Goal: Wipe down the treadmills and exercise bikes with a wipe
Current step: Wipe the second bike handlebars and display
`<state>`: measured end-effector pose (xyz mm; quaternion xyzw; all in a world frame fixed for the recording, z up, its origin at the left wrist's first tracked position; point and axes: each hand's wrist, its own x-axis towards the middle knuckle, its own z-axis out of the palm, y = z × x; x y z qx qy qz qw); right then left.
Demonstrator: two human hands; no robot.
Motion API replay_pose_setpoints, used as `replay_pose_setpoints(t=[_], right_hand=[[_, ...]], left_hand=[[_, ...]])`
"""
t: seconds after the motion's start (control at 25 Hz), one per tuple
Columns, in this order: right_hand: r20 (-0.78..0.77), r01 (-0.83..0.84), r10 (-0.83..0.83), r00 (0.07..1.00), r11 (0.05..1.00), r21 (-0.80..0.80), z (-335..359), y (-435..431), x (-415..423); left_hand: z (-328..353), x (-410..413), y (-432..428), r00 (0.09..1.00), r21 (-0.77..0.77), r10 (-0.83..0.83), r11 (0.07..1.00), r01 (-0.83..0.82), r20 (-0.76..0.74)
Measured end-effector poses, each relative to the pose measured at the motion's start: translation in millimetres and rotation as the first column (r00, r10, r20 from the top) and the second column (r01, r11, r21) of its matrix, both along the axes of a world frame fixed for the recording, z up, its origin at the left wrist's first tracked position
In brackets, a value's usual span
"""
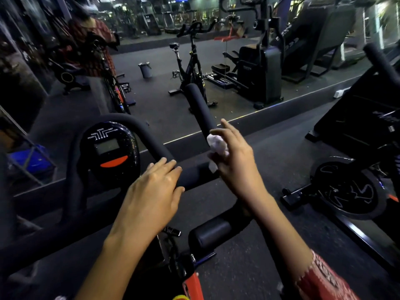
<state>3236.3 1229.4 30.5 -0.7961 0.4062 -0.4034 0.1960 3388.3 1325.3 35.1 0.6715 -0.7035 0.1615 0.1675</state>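
Floor (270, 165): dark rubber matting lay under my bike (192, 284) and ran out to a mirrored wall.
Sleeve (324, 280): a red patterned cuff sat on my right arm, low in the corner.
Left hand (153, 189): it rested flat on the bar, fingers straight and together, gripping nothing.
Bar (194, 177): the black padded crosspiece ran between my hands, bare for a short stretch.
Right hand (237, 158): it held the wipe bunched on its palm side; the top fingers were stretched out loose, the thumb hidden.
Wipe (217, 146): white and crumpled, it sat at the bend where the bar turns up into the horn; I could not tell if it pressed the padding or hung just off it.
Console (109, 148): round and black, with a grey screen and a red button, it stood just left of my left hand.
Horn (199, 105): the padded grip rose away from the wipe, its top end well beyond it.
Second bike (348, 189): it stood to my right, well apart.
Mirror (151, 50): it reflected the gym floor with a bin (145, 70) standing on it.
Risk, drop: with so few fingers on it, the wipe could slip out on a hard stroke up the horn.
Risk, gaps: the patch under my left hand would go uncleaned unless that hand shifted.
Risk, console: a wet wipe dragged over the screen might push moisture into the seams.
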Motion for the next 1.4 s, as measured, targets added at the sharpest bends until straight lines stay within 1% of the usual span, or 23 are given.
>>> replay_pose_setpoints(t=[0.04, 0.08, 0.12, 0.16, 0.24, 0.32, 0.36, 0.44, 0.52, 0.6, 0.72, 0.8, 0.84, 0.92, 0.96, 1.04, 1.08, 1.12, 1.24, 1.28, 1.32, 1.36, 1.4], right_hand=[[-0.168, -0.008, 0.017, 0.986, 0.998, 0.054, -7.0, -6.1, 6.6], [-0.354, 0.028, 0.02, 0.935, 0.991, 0.131, -9.8, -6.5, 11.6], [-0.472, 0.048, 0.041, 0.88, 0.984, 0.174, -15.4, -4.2, 17.3], [-0.498, 0.036, 0.069, 0.864, 0.979, 0.198, -17.2, 3.3, 22.9], [-0.442, -0.077, 0.161, 0.883, 0.977, 0.201, -17.5, 28.2, 35.1], [-0.454, -0.197, 0.263, 0.851, 0.962, 0.189, -12.4, 41.9, 37.7], [-0.465, -0.23, 0.28, 0.84, 0.96, 0.162, -12.6, 37.5, 33.8], [-0.525, -0.21, 0.249, 0.814, 0.969, 0.133, -11.9, 17.5, 15.5], [-0.553, -0.091, 0.152, 0.819, 0.986, 0.137, -9.7, 6.0, 0.0], [-0.477, -0.038, 0.101, 0.873, 0.99, 0.139, -6.5, 16.4, 8.6], [-0.412, -0.155, 0.204, 0.888, 0.977, 0.149, -7.4, 44.1, 35.3], [-0.452, -0.194, 0.22, 0.864, 0.975, 0.104, -14.6, 34.7, 30.3], [-0.502, -0.16, 0.177, 0.846, 0.984, 0.077, -17.0, 22.7, 20.6], [-0.555, -0.008, 0.018, 0.832, 1.0, 0.021, -19.0, 1.0, -3.4], [-0.556, 0.077, -0.067, 0.828, 0.997, -0.007, -21.0, -3.6, -12.2], [-0.519, 0.18, -0.16, 0.84, 0.984, -0.01, -18.4, 5.3, -9.0], [-0.521, 0.179, -0.15, 0.84, 0.984, 0.004, -16.4, 16.0, 3.6], [-0.492, 0.129, -0.117, 0.863, 0.992, -0.01, -15.8, 27.4, 17.7], [-0.47, -0.08, 0.019, 0.882, 0.991, -0.109, -19.5, 32.4, 39.8], [-0.491, -0.144, 0.088, 0.867, 0.987, -0.076, -18.7, 24.9, 34.1], [-0.482, -0.168, 0.126, 0.867, 0.985, -0.044, -17.4, 17.6, 25.1], [-0.476, -0.137, 0.116, 0.872, 0.991, -0.009, -19.1, 12.8, 15.9], [-0.484, -0.069, 0.062, 0.873, 0.998, 0.004, -20.4, 11.1, 8.7]], left_hand=[[-4.6, 3.9, 4.2, 1.0, 0.002, 0.001, 1.0, -0.001, -0.004], [-10.2, 7.5, 8.6, 1.0, 0.022, 0.007, 1.0, -0.007, -0.006], [-15.9, 11.3, 12.8, 1.0, 0.039, 0.013, 0.999, -0.012, -0.019], [-20.7, 15.3, 15.6, 0.999, 0.048, 0.012, 0.999, -0.01, -0.048], [-28.0, 21.1, 17.5, 0.997, 0.051, 0.007, 0.999, -0.003, -0.077], [-28.5, 22.9, 17.6, 0.995, 0.056, 0.003, 0.998, 0.002, -0.103], [-26.5, 23.2, 17.3, 0.992, 0.063, 0.001, 0.998, 0.007, -0.125], [-23.5, 22.5, 17.1, 0.989, 0.077, 0.004, 0.997, 0.007, -0.145], [-24.1, 22.4, 17.8, 0.99, 0.089, 0.012, 0.996, 0.001, -0.141], [-23.2, 21.7, 18.6, 0.991, 0.096, 0.018, 0.995, -0.005, -0.136], [-19.5, 20.8, 18.8, 0.985, 0.126, 0.044, 0.992, -0.023, -0.166], [-17.5, 20.7, 19.2, 0.98, 0.143, 0.05, 0.989, -0.023, -0.194], [-16.5, 20.7, 19.5, 0.978, 0.15, 0.048, 0.989, -0.017, -0.204], [-14.4, 20.6, 20.4, 0.975, 0.154, 0.047, 0.988, -0.014, -0.218], [-13.6, 20.2, 20.6, 0.973, 0.16, 0.056, 0.987, -0.019, -0.225], [-11.7, 18.7, 20.9, 0.969, 0.159, 0.067, 0.987, -0.03, -0.236], [-10.0, 17.7, 21.0, 0.966, 0.153, 0.073, 0.988, -0.036, -0.248], [-8.2, 16.5, 21.3, 0.962, 0.154, 0.077, 0.987, -0.037, -0.261], [-3.9, 14.7, 21.1, 0.955, 0.134, 0.059, 0.991, -0.02, -0.29], [-3.4, 14.6, 21.0, 0.953, 0.136, 0.049, 0.991, -0.008, -0.301], [-2.8, 14.1, 21.7, 0.95, 0.136, 0.036, 0.991, 0.007, -0.31], [-1.8, 13.4, 23.9, 0.947, 0.127, 0.026, 0.992, 0.015, -0.319], [-1.2, 12.9, 26.9, 0.943, 0.107, 0.031, 0.994, 0.005, -0.331]])
